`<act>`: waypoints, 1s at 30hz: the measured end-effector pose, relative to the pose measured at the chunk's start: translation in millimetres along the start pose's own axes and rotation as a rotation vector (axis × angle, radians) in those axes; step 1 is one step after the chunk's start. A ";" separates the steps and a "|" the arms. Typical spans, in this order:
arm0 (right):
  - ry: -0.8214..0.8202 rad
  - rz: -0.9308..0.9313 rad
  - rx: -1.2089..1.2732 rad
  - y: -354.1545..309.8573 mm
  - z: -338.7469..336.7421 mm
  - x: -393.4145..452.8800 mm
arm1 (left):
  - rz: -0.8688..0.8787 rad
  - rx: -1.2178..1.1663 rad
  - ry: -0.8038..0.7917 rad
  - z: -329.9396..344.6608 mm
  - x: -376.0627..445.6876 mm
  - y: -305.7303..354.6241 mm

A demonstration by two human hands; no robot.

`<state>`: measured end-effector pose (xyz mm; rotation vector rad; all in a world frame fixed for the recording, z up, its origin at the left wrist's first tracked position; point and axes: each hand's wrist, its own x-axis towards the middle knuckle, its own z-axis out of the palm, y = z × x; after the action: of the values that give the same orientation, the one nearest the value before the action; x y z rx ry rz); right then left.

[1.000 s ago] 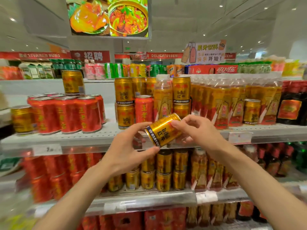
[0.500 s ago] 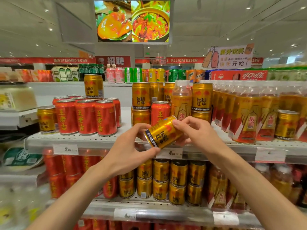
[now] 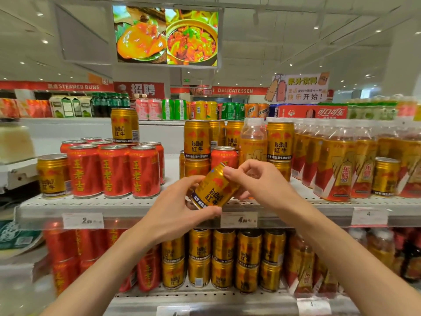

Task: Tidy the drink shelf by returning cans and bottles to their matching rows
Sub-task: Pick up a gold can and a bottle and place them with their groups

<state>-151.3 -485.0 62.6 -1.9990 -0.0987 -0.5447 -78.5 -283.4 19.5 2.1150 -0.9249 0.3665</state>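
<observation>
A gold Red Bull can (image 3: 213,188) is tilted in front of the shelf (image 3: 136,207). My left hand (image 3: 175,213) grips its lower end and my right hand (image 3: 255,181) pinches its top. Behind stands the gold can row (image 3: 197,142), stacked two high, with one red can (image 3: 224,156) and one clear-capped bottle (image 3: 254,142) mixed in. Left is the red can row (image 3: 114,169), with a gold can (image 3: 124,126) on top and another gold can (image 3: 52,176) at its left end. Right, among the bottle row (image 3: 341,163), stands a further gold can (image 3: 385,176).
The lower shelf (image 3: 205,293) carries red cans, stacked gold cans and bottles. Price tags (image 3: 238,219) line the shelf edge. A farther aisle with mixed drinks (image 3: 205,109) runs behind. A food screen (image 3: 166,35) hangs overhead.
The view has swung left and moved closer to the shelf. The can has tilted more upright in my two hands, its label now facing me.
</observation>
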 end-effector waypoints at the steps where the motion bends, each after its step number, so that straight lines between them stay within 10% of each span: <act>1: -0.007 -0.006 -0.011 -1.2 1.5 1.4 | 0.002 0.007 0.012 -2.7 -0.9 -1.8; 13: 0.255 -0.467 -0.762 6.3 9.1 38.0 | -0.112 -0.104 0.177 -20.6 -6.2 -25.8; 30: 0.242 -0.546 -0.902 -0.4 -20.2 47.2 | -0.121 -0.083 0.173 -16.9 -7.0 -26.7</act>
<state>-115.9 -509.9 90.2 -2.7596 -0.2944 -1.3580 -63.4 -255.7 12.3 2.0167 -0.6976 0.4336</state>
